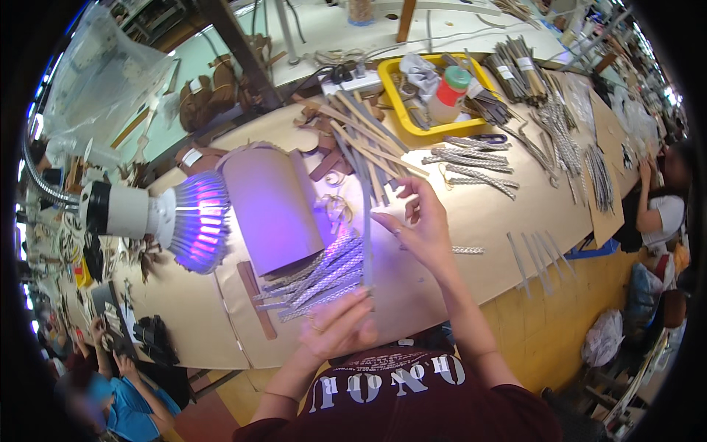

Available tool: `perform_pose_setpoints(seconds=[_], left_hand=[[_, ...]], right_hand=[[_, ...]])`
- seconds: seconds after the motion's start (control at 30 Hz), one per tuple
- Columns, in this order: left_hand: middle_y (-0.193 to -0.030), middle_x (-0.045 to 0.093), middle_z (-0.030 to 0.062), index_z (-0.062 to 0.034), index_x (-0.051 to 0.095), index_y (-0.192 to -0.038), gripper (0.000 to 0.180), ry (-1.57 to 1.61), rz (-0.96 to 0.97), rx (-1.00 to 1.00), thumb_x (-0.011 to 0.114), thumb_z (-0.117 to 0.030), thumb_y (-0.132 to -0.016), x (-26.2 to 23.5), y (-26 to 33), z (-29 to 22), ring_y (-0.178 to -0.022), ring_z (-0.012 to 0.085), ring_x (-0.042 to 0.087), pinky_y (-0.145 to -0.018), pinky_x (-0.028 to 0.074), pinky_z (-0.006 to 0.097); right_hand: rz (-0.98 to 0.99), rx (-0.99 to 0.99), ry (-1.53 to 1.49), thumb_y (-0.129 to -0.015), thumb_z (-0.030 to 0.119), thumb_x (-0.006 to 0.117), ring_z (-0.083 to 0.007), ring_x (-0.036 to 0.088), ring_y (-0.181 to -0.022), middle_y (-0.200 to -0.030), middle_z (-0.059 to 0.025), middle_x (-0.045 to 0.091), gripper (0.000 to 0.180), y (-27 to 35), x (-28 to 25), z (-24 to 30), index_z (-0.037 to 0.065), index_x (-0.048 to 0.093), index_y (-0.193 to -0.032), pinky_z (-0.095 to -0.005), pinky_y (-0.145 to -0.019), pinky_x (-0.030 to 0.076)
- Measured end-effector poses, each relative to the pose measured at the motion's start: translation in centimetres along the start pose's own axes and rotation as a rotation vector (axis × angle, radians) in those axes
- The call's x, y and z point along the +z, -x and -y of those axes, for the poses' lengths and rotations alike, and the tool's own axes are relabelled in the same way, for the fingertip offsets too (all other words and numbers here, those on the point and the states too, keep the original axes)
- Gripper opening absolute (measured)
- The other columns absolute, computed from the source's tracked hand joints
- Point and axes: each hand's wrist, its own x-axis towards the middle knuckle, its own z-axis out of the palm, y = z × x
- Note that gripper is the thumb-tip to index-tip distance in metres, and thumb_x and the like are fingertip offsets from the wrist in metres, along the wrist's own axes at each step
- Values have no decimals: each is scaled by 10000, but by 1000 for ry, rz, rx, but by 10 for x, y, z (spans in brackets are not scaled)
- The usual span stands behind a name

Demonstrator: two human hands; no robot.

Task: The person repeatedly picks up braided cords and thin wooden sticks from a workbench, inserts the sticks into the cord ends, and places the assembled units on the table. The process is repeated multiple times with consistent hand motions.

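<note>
My left hand (340, 324) sits near my chest and pinches the lower end of a long thin grey strip (366, 221) that runs upward. Above it, my right hand (418, 225) is raised over the bench with fingers spread, touching the same strip near its middle. Just left of the strip lies a bundle of braided silvery bands (318, 278) under violet light. Further up the bench lies a loose heap of tan and grey strips (368, 136).
A lamp with a ribbed head (193, 221) shines violet light from the left onto a curved brown card sheet (269, 210). A yellow tray (401, 110) holding a bottle stands at the back. More braided bands (471, 158) lie to the right. Other people sit at the right (663, 206) and lower left (118, 390).
</note>
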Motion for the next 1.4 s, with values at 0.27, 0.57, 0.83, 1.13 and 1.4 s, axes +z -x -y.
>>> perform_pose_setpoints(seconds=[0.27,0.57,0.83,1.13,1.4], left_hand=[[-1082,697,123,-12,720,-966,255,200,165,228,778,-131,-748,72,11,-7,-736,171,703,-593,564,257],[-1120,688,106,-43,718,-956,196,339,460,181,767,-151,-800,112,28,-32,-724,186,695,-605,551,268],[-1111,692,121,-62,715,-963,158,417,652,61,735,-156,-838,119,48,-21,-886,261,704,-728,565,344],[-1031,697,96,-66,718,-916,112,394,602,-50,741,-109,-815,132,45,-23,-885,254,690,-783,549,365],[-1018,688,105,-55,710,-919,109,548,542,-97,723,-100,-821,135,48,-16,-877,266,678,-784,541,371]], right_hand=[[201,522,-714,-986,109,591,-139,656,-788,-916,-67,667,220,43,-72,17,1,586,-1178,-274,-755,532],[-254,325,-440,-944,62,615,-83,576,-681,-800,-24,661,170,63,-172,-28,-7,678,-1087,-232,-641,494],[-292,641,769,-844,400,724,-177,582,-576,-624,-116,629,387,61,-346,-128,19,721,-775,-320,-588,470],[-110,938,1110,-779,462,782,-246,626,-648,-723,-128,676,463,33,-360,-129,30,652,-676,-384,-605,469],[-492,27,1251,-855,302,727,-308,645,-914,-963,-127,671,288,15,-224,-90,59,668,-996,-417,-814,490]])
